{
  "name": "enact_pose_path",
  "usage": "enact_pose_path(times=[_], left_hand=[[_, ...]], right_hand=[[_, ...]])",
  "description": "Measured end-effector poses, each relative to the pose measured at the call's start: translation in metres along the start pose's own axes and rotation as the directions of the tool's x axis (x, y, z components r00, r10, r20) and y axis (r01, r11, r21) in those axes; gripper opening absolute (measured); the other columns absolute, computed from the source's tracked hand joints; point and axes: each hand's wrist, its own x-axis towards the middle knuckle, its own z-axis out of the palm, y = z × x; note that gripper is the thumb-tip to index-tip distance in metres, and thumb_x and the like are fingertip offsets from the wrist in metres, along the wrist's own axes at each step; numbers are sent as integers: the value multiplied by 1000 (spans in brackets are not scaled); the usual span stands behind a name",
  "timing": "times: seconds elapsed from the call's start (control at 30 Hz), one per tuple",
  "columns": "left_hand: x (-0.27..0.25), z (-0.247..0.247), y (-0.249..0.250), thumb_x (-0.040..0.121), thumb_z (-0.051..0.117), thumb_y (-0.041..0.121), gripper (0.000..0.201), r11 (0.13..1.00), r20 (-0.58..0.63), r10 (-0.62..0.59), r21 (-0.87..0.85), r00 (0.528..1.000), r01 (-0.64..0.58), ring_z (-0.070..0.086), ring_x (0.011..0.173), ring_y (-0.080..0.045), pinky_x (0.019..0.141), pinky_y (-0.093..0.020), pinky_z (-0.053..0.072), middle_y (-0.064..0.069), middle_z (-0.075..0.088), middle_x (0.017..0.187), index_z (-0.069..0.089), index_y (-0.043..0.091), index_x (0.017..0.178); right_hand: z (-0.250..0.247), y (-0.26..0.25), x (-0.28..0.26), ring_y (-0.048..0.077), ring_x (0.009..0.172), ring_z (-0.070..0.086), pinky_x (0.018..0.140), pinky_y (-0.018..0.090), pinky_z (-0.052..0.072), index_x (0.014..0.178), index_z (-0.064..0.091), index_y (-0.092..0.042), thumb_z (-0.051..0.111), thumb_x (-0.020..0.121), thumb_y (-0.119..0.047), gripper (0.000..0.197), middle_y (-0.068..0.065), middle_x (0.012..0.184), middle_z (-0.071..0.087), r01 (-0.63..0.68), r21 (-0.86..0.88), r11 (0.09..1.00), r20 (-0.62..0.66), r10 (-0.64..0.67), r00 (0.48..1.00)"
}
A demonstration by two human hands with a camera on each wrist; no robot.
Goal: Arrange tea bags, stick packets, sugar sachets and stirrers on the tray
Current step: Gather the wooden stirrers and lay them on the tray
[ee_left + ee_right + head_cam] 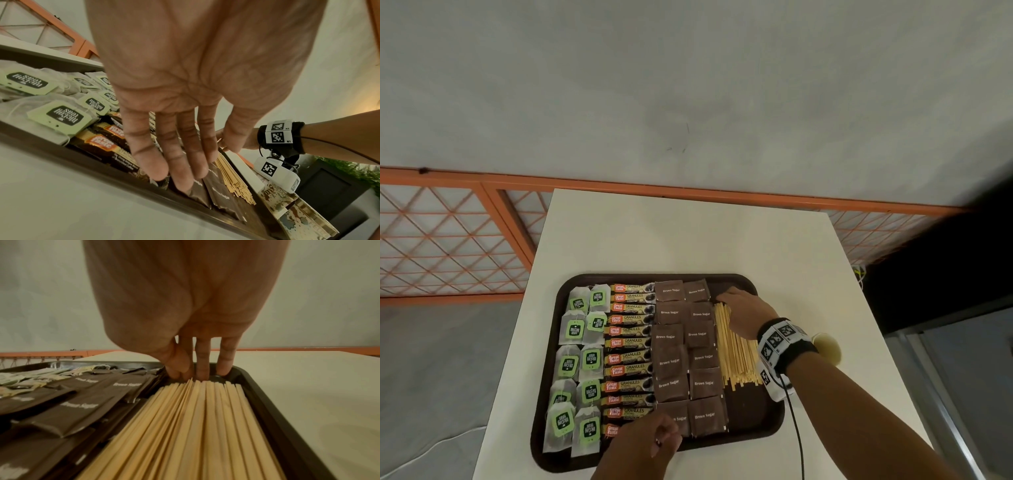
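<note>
My right hand [748, 313] sets straight fingertips [202, 374] against the stirrers [205, 426] to square their ends, while my left hand [185, 91] hovers flat, holding nothing, over the sugar sachets [685, 356].

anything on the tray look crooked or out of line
Mostly tidy. The brown sugar sachets overlap unevenly, some tilted, and the stirrers' near ends are ragged. The right hand touches their far ends.

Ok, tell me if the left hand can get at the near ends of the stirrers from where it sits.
Probably yes. The left hand rests at the tray's near edge, over the sugar sachets, and nothing stands between it and the stirrers' near ends. The right hand is at their far ends.
</note>
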Motion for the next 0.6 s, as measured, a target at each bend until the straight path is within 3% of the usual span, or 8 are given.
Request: enact_pose_path(times=[0.1, 0.17, 0.3, 0.43, 0.53, 0.6], left_hand=[[0, 1, 1, 90, 62, 33, 9, 1000, -10, 19, 14, 1000, -19, 63, 90, 1, 87, -14, 50, 15, 65, 94, 60, 25, 93], [0, 1, 4, 92, 61, 34, 6, 999, -14, 33, 19, 999, -33, 61, 85, 3, 83, -9, 47, 17, 63, 91, 57, 30, 90], [1, 2, 11, 93, 59, 34, 16, 999, 11, 34, 31, 999, -34, 60, 78, 4, 79, -8, 47, 17, 61, 86, 48, 39, 84], [-1, 4, 13, 93, 58, 35, 7, 1000, 5, 20, -5, 1000, -20, 61, 80, 4, 78, -7, 47, 15, 64, 91, 53, 39, 90], [-1, 9, 11, 91, 61, 36, 7, 1000, 3, 20, -13, 1000, -20, 62, 87, 1, 79, -7, 47, 14, 65, 98, 53, 36, 94], [-1, 11, 12, 90, 63, 34, 8, 1000, 9, 18, -14, 1000, -17, 62, 85, 2, 78, -7, 47, 15, 65, 95, 56, 32, 95]], right_hand=[[0, 5, -7, 21, 119, 54, 96, 35, 50, 138, 51, -19, 52, 85, -1, 56, -3, 136, 50, -24, -6, 1000, -4, 24, 1000], [2, 10, -11, 21, 117, 55, 94, 34, 51, 134, 53, -19, 51, 85, -1, 53, -4, 132, 52, -32, 2, 999, 2, 32, 999], [8, 18, -19, 19, 132, 44, 107, 38, 42, 145, 41, -22, 52, 85, -3, 64, -7, 147, 41, -9, 35, 999, -53, 11, 999], [21, 29, -42, 17, 140, 33, 113, 40, 35, 147, 33, -26, 56, 92, -28, 59, -6, 153, 33, 21, 23, 1000, -117, -18, 993], [41, 33, -63, 14, 129, 36, 107, 37, 40, 139, 40, -29, 59, 88, -52, 59, -7, 142, 38, 11, 31, 999, -131, -7, 991], [54, 32, -71, 12, 123, 35, 105, 35, 42, 134, 43, -30, 60, 85, -56, 58, -7, 135, 38, 34, 25, 999, -127, -31, 991]])
